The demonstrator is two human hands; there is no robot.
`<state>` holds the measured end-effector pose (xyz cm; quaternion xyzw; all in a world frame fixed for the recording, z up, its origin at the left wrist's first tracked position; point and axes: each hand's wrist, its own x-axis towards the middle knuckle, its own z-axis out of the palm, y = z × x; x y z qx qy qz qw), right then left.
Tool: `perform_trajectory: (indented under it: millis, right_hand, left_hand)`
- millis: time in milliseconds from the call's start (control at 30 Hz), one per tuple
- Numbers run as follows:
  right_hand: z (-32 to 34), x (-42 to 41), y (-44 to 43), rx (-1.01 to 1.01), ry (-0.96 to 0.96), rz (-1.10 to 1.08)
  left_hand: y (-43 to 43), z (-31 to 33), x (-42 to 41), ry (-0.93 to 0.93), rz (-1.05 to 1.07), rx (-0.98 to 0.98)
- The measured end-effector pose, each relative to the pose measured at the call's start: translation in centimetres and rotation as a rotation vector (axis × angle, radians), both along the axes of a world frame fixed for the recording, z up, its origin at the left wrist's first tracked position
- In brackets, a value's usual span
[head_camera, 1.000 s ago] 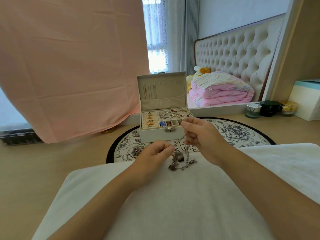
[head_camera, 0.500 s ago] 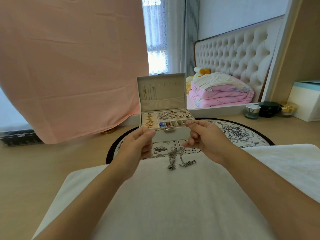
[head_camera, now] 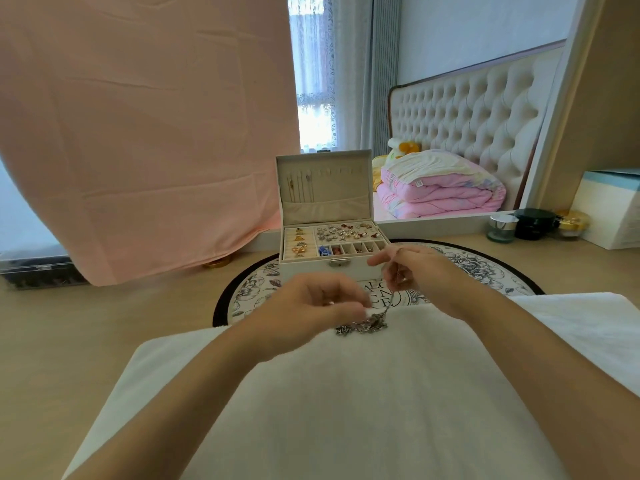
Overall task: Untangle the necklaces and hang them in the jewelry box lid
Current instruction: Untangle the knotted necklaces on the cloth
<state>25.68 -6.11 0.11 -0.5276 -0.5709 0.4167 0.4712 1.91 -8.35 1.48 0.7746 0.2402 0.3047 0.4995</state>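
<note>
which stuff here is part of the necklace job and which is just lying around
Job: tangled necklaces, thin chain pinched by right hand, left hand, jewelry box lid, white towel.
Lying about: cosmetic jars, pink cloth, blue-topped box.

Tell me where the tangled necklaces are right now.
Head view, centre: the tangled necklaces lie at the far edge of the white towel, beside the left hand, in front of the jewelry box.
</note>
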Motion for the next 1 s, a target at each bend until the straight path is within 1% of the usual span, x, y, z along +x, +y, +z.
perform_trajectory:
  millis: [67, 100, 133, 200, 267, 333, 400, 433, 500, 600, 667, 733, 767, 833, 933, 1000]
  right_hand:
    - [-0.1, 1.1, 0.5, -0.074, -0.075, -0.081]
    - [-0.1, 1.8, 0.6, -0.101, -0.141, -0.117]
    - [-0.2, 2.5, 0.6, -0.122, -0.201, -0.131]
    - [-0.1, 4.2, 0.4, -0.149, -0.262, -0.085]
    - [0.1, 5.7, -0.1, -0.181, -0.357, -0.009]
    - [0.3, 6.8, -0.4, -0.217, -0.588, 0.019]
    - [0.5, 7.0, -0.6, -0.238, -0.798, 0.032]
    - [0.7, 6.8, -0.6, -0.225, -0.859, 0.044]
    - [1.0, 5.6, -0.8, -0.164, -0.867, 0.048]
    - [1.0, 3.2, -0.4, -0.085, -0.766, 0.109]
    - [0.6, 1.8, -0.1, -0.126, -0.817, 0.205]
    - [-0.1, 1.2, 0.2, -0.197, -0.91, 0.212]
    - [-0.3, 1.1, 0.3, -0.201, -0.929, 0.19]
    - [-0.7, 1.0, 0.3, -0.167, -0.905, 0.164]
    - [-1.3, 1.1, 0.3, -0.112, -0.74, 0.13]
    - [-1.6, 1.0, 0.4, -0.094, -0.56, 0.147]
  left_hand:
    - [0.0, -0.1, 2.0, 0.148, -0.054, 0.051]
    - [0.4, -0.1, 2.9, 0.235, -0.073, 0.118]
    - [0.8, 0.0, 3.6, 0.316, -0.08, 0.186]
    - [1.9, -0.1, 4.4, 0.43, -0.022, 0.281]
    - [3.0, -0.7, 4.8, 0.463, 0.101, 0.357]
    - [4.1, -1.6, 4.7, 0.496, 0.181, 0.376]
    - [4.6, -2.5, 4.4, 0.579, 0.187, 0.37]
    - [4.9, -3.0, 4.3, 0.632, 0.173, 0.379]
    - [5.2, -3.8, 4.2, 0.694, 0.153, 0.417]
    - [5.5, -4.4, 4.2, 0.611, 0.182, 0.521]
    - [5.5, -4.6, 4.2, 0.557, 0.21, 0.59]
    - [5.4, -4.9, 4.0, 0.512, 0.252, 0.554]
    - [5.4, -5.1, 3.8, 0.473, 0.281, 0.493]
    - [5.5, -5.5, 3.4, 0.326, 0.329, 0.286]
    - [5.6, -5.5, 3.0, 0.059, 0.358, -0.015]
    - [5.5, -4.8, 3.1, -0.074, 0.365, -0.156]
